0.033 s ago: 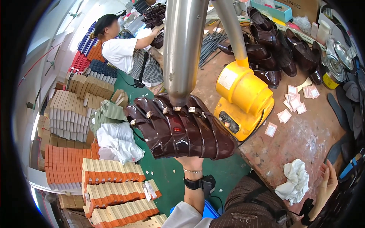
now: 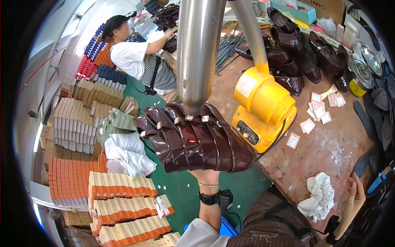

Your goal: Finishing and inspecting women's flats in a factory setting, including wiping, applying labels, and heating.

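Several glossy dark brown buckled shoes (image 2: 197, 144) sit pressed side by side in a row, held up by my left hand (image 2: 207, 177), whose fingers are hidden behind them. Right above the row, a silver metal tube (image 2: 198, 61) points its lower end down at the shoes; whether it touches them I cannot tell. My right hand (image 2: 354, 193) is by the right edge of the workbench, fingers stretched out and holding nothing. Nearest to it lies a crumpled white cloth (image 2: 317, 196). A yellow blower (image 2: 263, 107) stands on the bench, right of the shoes.
More brown shoes (image 2: 292, 53) are heaped at the back of the workbench (image 2: 304, 164). Small square cards (image 2: 319, 110), an open can (image 2: 360, 78) and dark insoles (image 2: 366, 121) lie on the right. Stacked boxes (image 2: 74, 177) line the left; a co-worker (image 2: 129, 53) works farther back.
The row of shoes in my left hand has shifted very slightly to the left under the metal tube. My right hand looks the same.
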A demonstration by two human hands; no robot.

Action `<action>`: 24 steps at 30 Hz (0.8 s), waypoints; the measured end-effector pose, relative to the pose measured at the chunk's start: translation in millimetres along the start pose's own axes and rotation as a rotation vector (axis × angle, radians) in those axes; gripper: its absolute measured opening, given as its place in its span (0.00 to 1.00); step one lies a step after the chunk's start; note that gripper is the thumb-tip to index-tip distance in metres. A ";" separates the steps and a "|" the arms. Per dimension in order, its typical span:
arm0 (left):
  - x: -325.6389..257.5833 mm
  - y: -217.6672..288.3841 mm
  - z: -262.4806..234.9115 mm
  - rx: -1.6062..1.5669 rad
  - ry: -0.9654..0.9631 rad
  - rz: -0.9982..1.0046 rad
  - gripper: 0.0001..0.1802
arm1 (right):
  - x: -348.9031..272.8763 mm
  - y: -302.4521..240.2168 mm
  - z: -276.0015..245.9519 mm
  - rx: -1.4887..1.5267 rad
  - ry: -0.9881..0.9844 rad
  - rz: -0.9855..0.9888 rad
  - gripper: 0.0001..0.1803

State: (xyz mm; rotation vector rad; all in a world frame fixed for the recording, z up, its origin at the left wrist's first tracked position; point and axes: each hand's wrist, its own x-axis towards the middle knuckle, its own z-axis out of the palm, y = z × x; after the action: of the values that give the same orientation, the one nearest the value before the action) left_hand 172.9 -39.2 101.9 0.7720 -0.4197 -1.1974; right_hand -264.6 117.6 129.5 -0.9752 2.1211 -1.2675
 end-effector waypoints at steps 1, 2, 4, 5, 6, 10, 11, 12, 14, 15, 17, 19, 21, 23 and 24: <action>-0.5 0.4 9.4 -0.001 -0.001 -0.002 0.34 | 0.1 1.0 -0.7 0.012 -0.001 0.005 0.18; -2.3 1.4 21.1 -0.013 0.033 0.007 0.34 | -0.1 0.4 -1.2 0.012 0.001 0.005 0.18; -0.8 3.1 27.5 -0.025 0.068 0.022 0.35 | -0.4 -1.9 -1.6 -0.003 -0.004 0.015 0.17; 1.5 3.2 27.2 -0.110 0.164 0.009 0.35 | -0.6 -1.1 -1.5 -0.003 -0.004 0.013 0.17; 4.2 3.2 27.5 -0.195 0.259 -0.005 0.36 | -1.1 0.2 -1.7 -0.015 0.003 0.019 0.17; -1.4 19.6 40.5 -0.081 0.245 0.042 0.37 | 0.3 -2.0 2.0 -0.023 0.001 0.032 0.17; 1.9 17.1 25.3 -0.396 -0.029 -0.039 0.35 | -0.6 -2.6 2.3 -0.029 0.009 0.031 0.17; 6.0 13.1 11.8 -0.707 -0.306 -0.119 0.34 | -1.5 -3.6 2.6 -0.035 0.007 0.037 0.17; 15.1 4.9 -0.6 -0.733 -0.387 -0.112 0.36 | -1.6 -3.2 3.2 -0.043 0.005 0.044 0.17; 17.3 3.8 -0.8 -0.754 -0.467 -0.097 0.37 | -1.3 -1.8 3.6 -0.053 0.009 0.039 0.17; 21.6 11.1 -1.4 -0.819 -0.450 -0.063 0.39 | -1.3 -0.2 4.4 -0.064 0.012 0.032 0.17; 9.3 24.2 24.5 -0.644 -0.476 0.021 0.38 | 0.2 -1.4 5.5 -0.054 -0.038 0.018 0.17; 9.5 17.5 30.8 -0.963 -0.497 -0.156 0.39 | -5.4 10.0 3.4 -0.074 -0.031 0.022 0.16; 6.9 17.9 29.5 -1.260 -0.504 -0.316 0.39 | -8.0 12.2 1.9 -0.081 -0.050 0.024 0.15; 5.2 22.5 25.3 -1.105 -0.425 -0.223 0.39 | -9.4 6.8 4.0 -0.160 -0.113 0.027 0.14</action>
State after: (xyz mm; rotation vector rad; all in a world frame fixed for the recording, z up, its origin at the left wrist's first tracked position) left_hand 172.9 -48.3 134.9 -0.4068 0.0345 -1.5544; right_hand -258.1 124.9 122.1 -1.0539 2.1654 -1.0177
